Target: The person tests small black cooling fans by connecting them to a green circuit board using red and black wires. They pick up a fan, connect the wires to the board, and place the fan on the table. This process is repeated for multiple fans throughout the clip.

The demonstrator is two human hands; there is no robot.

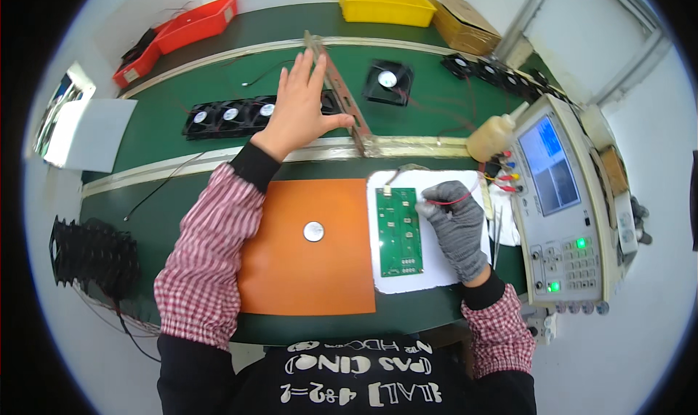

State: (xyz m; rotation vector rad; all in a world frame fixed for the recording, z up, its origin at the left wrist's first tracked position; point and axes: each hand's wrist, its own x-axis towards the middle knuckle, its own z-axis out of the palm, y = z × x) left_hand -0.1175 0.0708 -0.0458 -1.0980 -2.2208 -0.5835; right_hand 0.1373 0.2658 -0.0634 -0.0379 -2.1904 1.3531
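Note:
My bare left hand [299,104] is raised with its thumb spread wide and its fingers stretched out, holding nothing. It hangs over a row of black cooling fans [231,115], beside a slotted metal bar [342,95]. My right hand [456,229], in a grey knit glove, is closed with its fingertips pinched at the right edge of a green circuit board [400,244]. A thin red wire [452,201] loops across those fingers; its end is hidden. The board lies on a white pad [436,280]. An orange mat [305,284] with a round white disc [313,232] lies left of it.
At right stands a bench instrument [560,197] with a lit screen, a squeeze bottle [494,135] at its corner. A single fan [388,82] and more fans [502,77] sit at the back, below a yellow bin [385,4]. Stacked fans [91,255] are at left.

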